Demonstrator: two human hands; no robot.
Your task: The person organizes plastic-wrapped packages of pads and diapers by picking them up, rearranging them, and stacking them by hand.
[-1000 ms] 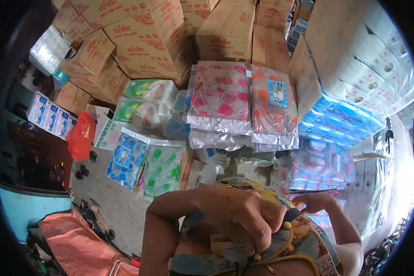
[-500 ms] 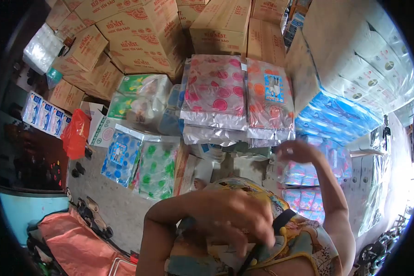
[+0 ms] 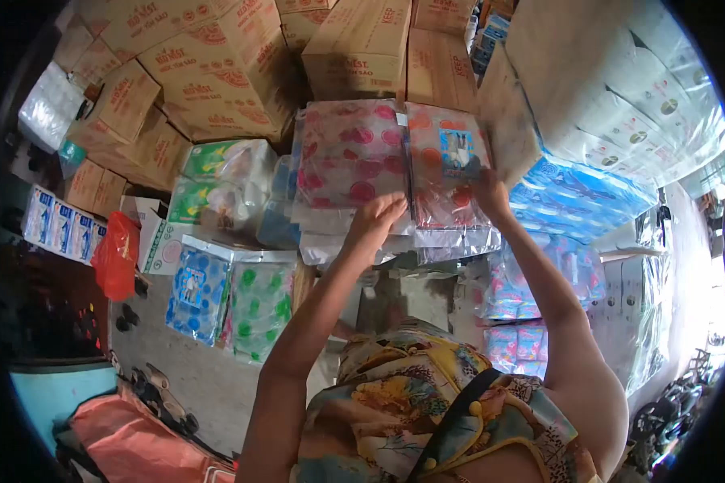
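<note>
My left hand [image 3: 377, 224] is over the near right corner of the pink-dotted plastic packs [image 3: 350, 157]; its fingers are close together, and whether they grip anything is unclear. At the right edge of the orange-dotted pack [image 3: 439, 177] is my right hand [image 3: 490, 191], its fingers blurred and partly hidden. The orange pack carries a blue picture label and lies beside the pink ones, on top of a stack with silvery edges. Blue-dotted [image 3: 197, 294] and green-dotted [image 3: 259, 310] packs lie lower, to the left of my left forearm.
Cardboard boxes [image 3: 209, 80] are piled behind the packs. Tall wrapped white packages [image 3: 620, 105] stand at the right above blue-wrapped ones [image 3: 576, 197]. A red bag [image 3: 114, 258] hangs at the left, shoes lie on the floor, and pink packages [image 3: 515, 290] are at the right.
Both hands have moved forward from near my chest to the dotted packs, my left hand to the pink ones and my right hand to the orange one. The view has shifted slightly.
</note>
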